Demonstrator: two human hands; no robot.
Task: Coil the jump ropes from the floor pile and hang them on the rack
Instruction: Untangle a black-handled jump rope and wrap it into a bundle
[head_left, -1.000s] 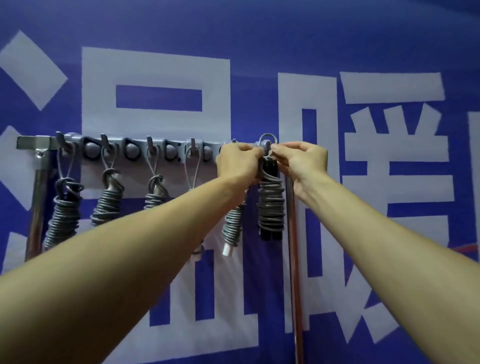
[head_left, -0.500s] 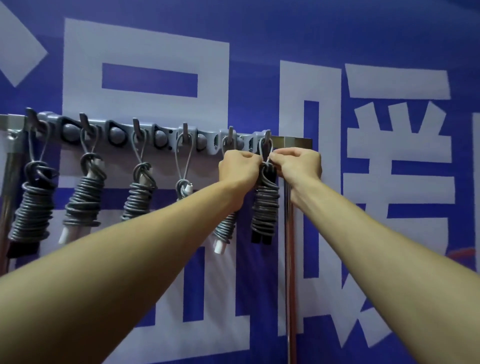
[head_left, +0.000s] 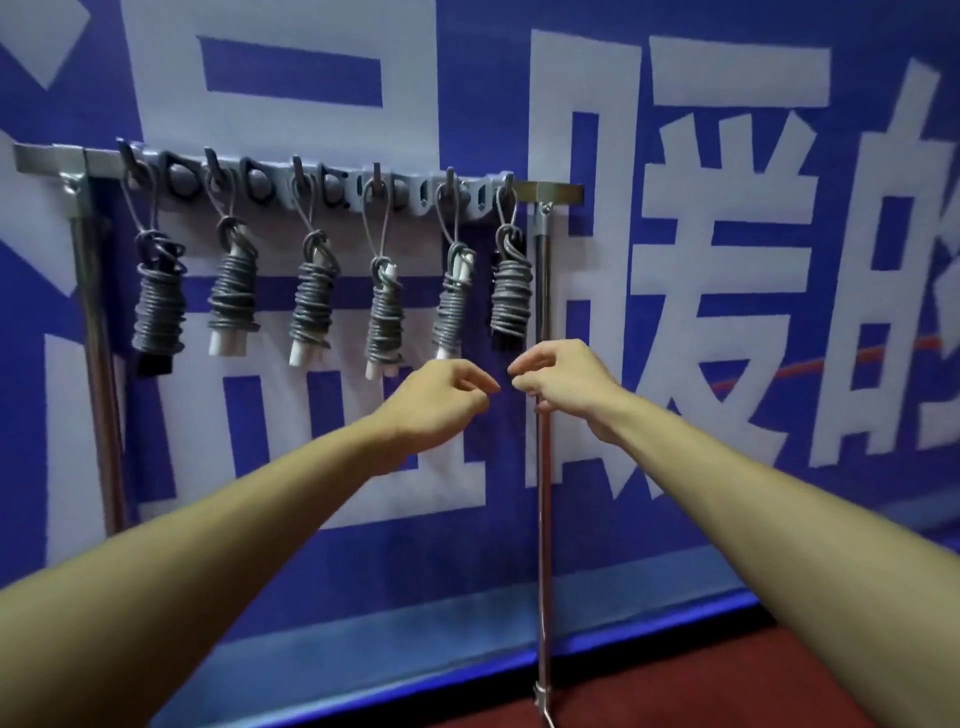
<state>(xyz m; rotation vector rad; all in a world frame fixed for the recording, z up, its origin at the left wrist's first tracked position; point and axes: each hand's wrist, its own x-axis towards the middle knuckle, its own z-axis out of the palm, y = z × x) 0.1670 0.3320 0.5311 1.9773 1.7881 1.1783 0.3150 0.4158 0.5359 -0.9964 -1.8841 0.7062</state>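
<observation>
Currently, six coiled jump ropes are seen hung on the rack across the upper left of the frame, each by a thin loop over a hook of a grey plastic strip. Grey cord is wound tight round white or black handles. The rightmost bundle, black-handled, is hung just beside a shiny metal post. Below it, mid-frame, the left hand and right hand are held with fingers loosely curled; nothing is gripped. A blue banner with white characters is stretched behind.
</observation>
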